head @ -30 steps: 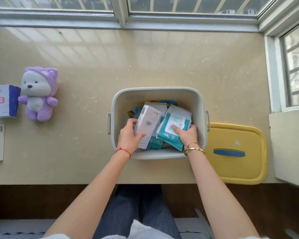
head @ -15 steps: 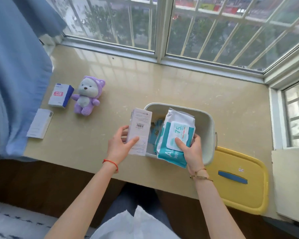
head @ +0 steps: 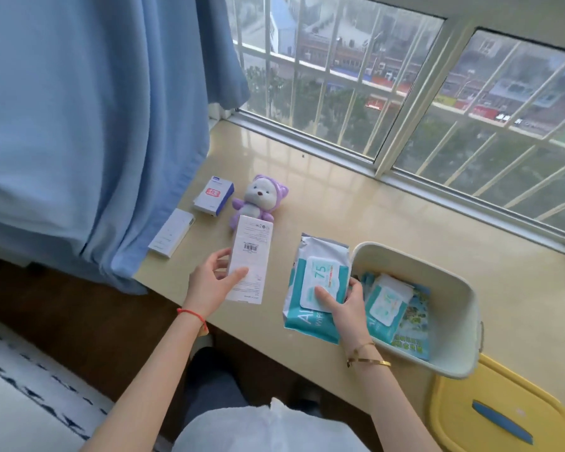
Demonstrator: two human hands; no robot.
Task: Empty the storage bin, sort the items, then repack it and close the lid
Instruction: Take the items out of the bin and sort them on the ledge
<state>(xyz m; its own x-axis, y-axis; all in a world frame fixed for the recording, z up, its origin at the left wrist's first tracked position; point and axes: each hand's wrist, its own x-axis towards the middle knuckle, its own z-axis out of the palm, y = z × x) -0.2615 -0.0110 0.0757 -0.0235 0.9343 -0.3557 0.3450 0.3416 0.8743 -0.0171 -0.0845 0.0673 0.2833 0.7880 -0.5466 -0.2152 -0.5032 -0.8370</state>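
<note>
My left hand [head: 211,283] grips a tall white box [head: 250,256] with a barcode, held above the beige counter left of the bin. My right hand [head: 344,305] holds a teal and white wipes pack [head: 317,275] just outside the bin's left wall. The pale storage bin [head: 450,282] stands open at the right, with another wipes pack [head: 385,303] and flat colourful packets [head: 415,334] still inside. Its yellow lid [head: 490,415] with a blue handle lies flat at the lower right.
A purple plush toy [head: 260,199], a white and blue box [head: 213,195] and a flat white box [head: 172,237] lie on the counter [head: 356,207] at the left. A blue curtain [head: 88,125] hangs over the left end. Barred windows run along the back.
Both hands have lifted their items out of the bin and carried them left over the counter. The view has swung left and up, showing the curtain and window.
</note>
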